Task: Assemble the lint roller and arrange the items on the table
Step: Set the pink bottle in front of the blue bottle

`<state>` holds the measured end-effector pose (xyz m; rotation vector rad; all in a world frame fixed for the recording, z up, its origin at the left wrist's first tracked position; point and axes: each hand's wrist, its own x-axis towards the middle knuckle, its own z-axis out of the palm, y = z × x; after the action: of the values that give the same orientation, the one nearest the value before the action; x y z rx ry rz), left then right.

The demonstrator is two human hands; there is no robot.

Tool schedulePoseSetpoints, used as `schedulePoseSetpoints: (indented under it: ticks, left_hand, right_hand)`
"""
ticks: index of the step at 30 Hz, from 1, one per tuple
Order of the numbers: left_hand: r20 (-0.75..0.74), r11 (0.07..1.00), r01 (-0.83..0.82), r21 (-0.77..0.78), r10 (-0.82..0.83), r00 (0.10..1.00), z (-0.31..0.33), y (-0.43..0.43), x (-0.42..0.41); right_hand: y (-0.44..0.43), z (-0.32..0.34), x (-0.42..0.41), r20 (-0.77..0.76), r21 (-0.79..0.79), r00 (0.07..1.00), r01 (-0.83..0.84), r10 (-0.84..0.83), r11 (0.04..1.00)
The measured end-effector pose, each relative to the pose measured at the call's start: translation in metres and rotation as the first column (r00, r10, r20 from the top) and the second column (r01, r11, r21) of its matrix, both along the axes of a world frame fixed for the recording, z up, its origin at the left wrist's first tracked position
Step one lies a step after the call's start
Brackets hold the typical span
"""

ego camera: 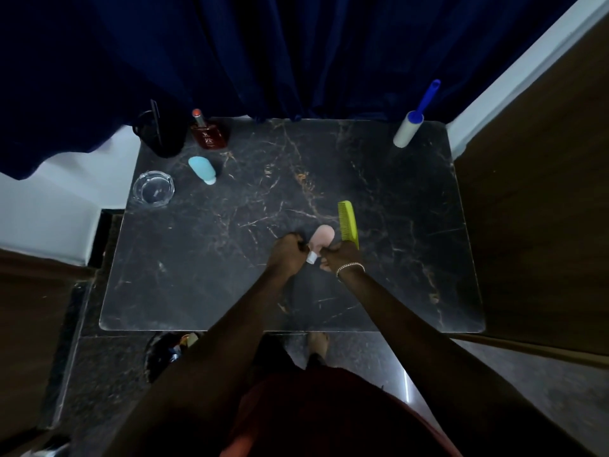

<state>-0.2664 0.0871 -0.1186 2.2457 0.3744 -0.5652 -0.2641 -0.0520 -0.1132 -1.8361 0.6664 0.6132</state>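
Right hand [339,257] grips lime-green plastic comb [348,223] at 5 o'clock. Soft pink squeeze bottle [323,235] btwn hands; left hand [286,248] curled, grip unclear.

Domestic dressing corner. Dark marble surface [329,166] backed by blue curtain [296,54]; perfume bottle [211,135] and glass ashtray [153,188] near far-left corner; wood panel [543,192] at right.

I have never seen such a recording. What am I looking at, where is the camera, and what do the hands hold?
No machine here: a person works with bare hands, and the one camera sits on their head, looking down. On the dark table are a lint roller, a blue bottle, a glass ashtray and a perfume bottle. The right hand grips a green comb; a pink bottle sits between both hands. Whether the left hand holds it is unclear.
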Motion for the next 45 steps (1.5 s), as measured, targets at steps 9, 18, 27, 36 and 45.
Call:
schedulePoseSetpoints:
  ticks: [9,18,27,36,45]
  left_hand:
    - [-0.013,0.986,-0.121,-0.118,0.121,0.993,-0.005,0.005,-0.006]
    - [0.096,0.941,-0.246,-0.233,0.274,0.957,0.02,0.113,0.013]
    - [0.216,0.956,-0.228,-0.184,0.266,0.94,0.022,0.218,0.042]
    - [0.235,0.974,-0.19,-0.12,0.214,0.948,-0.006,0.259,0.056]
    - [0.219,0.978,-0.165,-0.129,0.19,0.957,-0.017,0.269,0.053]
  right_hand:
    - [0.015,0.0,0.011,-0.005,-0.039,0.997,-0.082,0.082,0.996]
    - [0.114,0.025,0.038,0.198,-0.057,0.965,-0.165,0.173,0.985]
    - [0.224,0.025,0.068,0.312,-0.147,0.887,-0.308,0.34,0.94]
    - [0.278,-0.004,0.083,0.268,-0.371,0.821,-0.394,0.503,0.841]
    - [0.282,-0.013,0.077,0.272,-0.441,0.789,-0.407,0.551,0.8]
